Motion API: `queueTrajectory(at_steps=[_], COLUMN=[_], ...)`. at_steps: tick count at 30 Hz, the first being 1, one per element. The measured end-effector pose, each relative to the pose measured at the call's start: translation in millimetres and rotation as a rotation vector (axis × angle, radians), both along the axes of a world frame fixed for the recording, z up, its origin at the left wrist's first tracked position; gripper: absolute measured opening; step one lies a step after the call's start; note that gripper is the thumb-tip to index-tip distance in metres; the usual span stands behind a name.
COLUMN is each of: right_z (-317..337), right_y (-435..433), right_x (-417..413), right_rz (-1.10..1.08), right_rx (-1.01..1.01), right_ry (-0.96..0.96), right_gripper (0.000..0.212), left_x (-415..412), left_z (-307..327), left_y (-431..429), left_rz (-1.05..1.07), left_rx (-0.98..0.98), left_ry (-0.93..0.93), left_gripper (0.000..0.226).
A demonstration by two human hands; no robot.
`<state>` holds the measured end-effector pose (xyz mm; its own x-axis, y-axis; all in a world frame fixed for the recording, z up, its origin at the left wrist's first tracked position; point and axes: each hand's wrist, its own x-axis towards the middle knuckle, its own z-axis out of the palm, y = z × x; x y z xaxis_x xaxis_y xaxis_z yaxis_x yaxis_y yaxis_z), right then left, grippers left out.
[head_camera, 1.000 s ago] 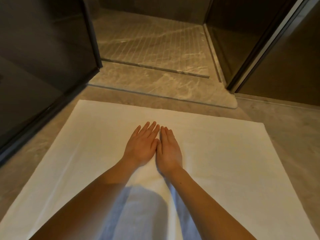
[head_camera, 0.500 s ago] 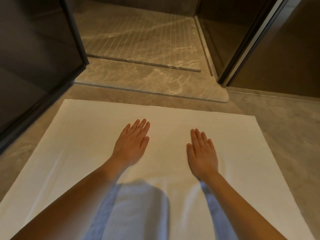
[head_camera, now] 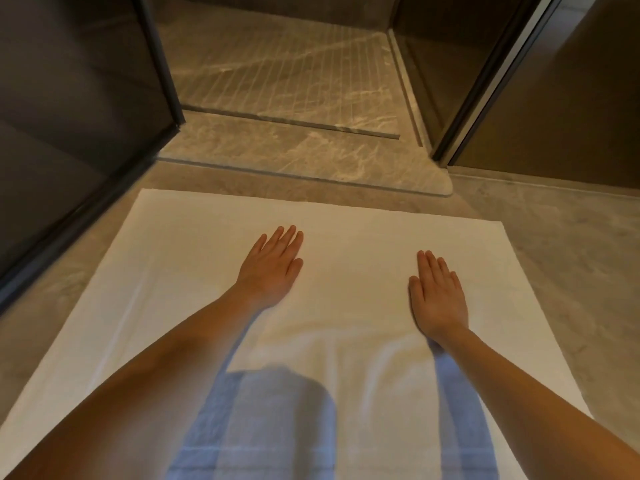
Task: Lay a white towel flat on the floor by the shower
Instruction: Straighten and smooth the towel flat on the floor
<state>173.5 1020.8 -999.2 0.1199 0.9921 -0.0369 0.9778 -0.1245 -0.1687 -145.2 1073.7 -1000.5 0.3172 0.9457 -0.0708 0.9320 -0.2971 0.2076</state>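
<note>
A white towel (head_camera: 353, 233) lies spread on the stone floor just in front of the shower threshold (head_camera: 304, 157). Both palms rest flat on it with fingers extended. My left hand (head_camera: 272, 268) sits near the towel's centre. My right hand (head_camera: 438, 296) presses down farther right, roughly a forearm's length from the left. A few soft wrinkles show in the cloth between my forearms, close to me. Neither hand grips the cloth.
A dark glass shower door (head_camera: 79, 126) stands open at the left, its lower edge beside the towel's left side. The grooved shower floor (head_camera: 277, 71) lies beyond the threshold. A dark panel with a metal frame (head_camera: 485, 84) rises at the right. Bare floor (head_camera: 561, 244) runs along the right.
My hands were together at the towel's centre; they have slid apart, the right one travelling far to the right and the left one only slightly left.
</note>
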Motion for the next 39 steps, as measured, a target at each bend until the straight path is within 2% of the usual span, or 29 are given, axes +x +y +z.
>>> queueTrajectory(at_steps=[2, 5, 8, 10, 14, 16, 18, 20, 24, 33, 39], right_z=[3.6, 18.3, 35.2, 41.5, 39.3, 32.8, 24.7, 16.7, 1.8, -3.6, 1.0], right_y=[0.9, 4.4, -9.4, -32.5, -86.7, -96.4, -95.4, -90.7, -92.2, -106.3, -116.7], right_x=[-0.7, -9.9, -54.3, -104.6, -201.3, -230.7, -244.8, -243.3, -212.7, -103.9, -31.1], right_rz=[-0.004, -0.047, -0.126, -0.088, 0.072, 0.113, 0.166, 0.219, 0.268, 0.081, -0.105], right_rx=[-0.040, -0.113, 0.047, 0.132, 0.133, 0.093, 0.045, 0.027, 0.005, 0.000, 0.003], right_ry=[-0.014, -0.042, 0.210, 0.406, 0.632, 0.663, 0.599, 0.448, 0.205, 0.049, 0.027], right_gripper=[0.057, 0.056, 0.053, 0.049, 0.050, 0.051, 0.052, 0.052, 0.056, 0.060, 0.057], left_x=[-1.8, -9.3, -22.3, -33.7, -45.4, -46.1, -46.5, -47.0, -47.3, -45.8, -47.1], left_z=[9.2, 15.6, 9.2, 2.9, -3.6, -4.6, -5.6, -6.7, -4.1, -2.8, -3.2], left_y=[-4.0, -31.9, -76.4, -97.7, -116.6, -117.9, -118.7, -118.2, -116.8, -118.3, -119.3], left_rz=[-0.008, -0.007, -0.061, -0.052, 0.003, -0.001, -0.018, -0.021, 0.005, 0.026, 0.021], left_rx=[-0.037, 0.043, 0.098, 0.102, 0.080, 0.079, 0.093, 0.103, 0.106, 0.093, 0.080], left_ry=[-0.005, -0.044, 0.009, 0.053, 0.031, 0.018, 0.081, 0.111, 0.027, -0.013, -0.009], left_gripper=[0.056, 0.057, 0.061, 0.063, 0.064, 0.063, 0.063, 0.063, 0.061, 0.064, 0.062])
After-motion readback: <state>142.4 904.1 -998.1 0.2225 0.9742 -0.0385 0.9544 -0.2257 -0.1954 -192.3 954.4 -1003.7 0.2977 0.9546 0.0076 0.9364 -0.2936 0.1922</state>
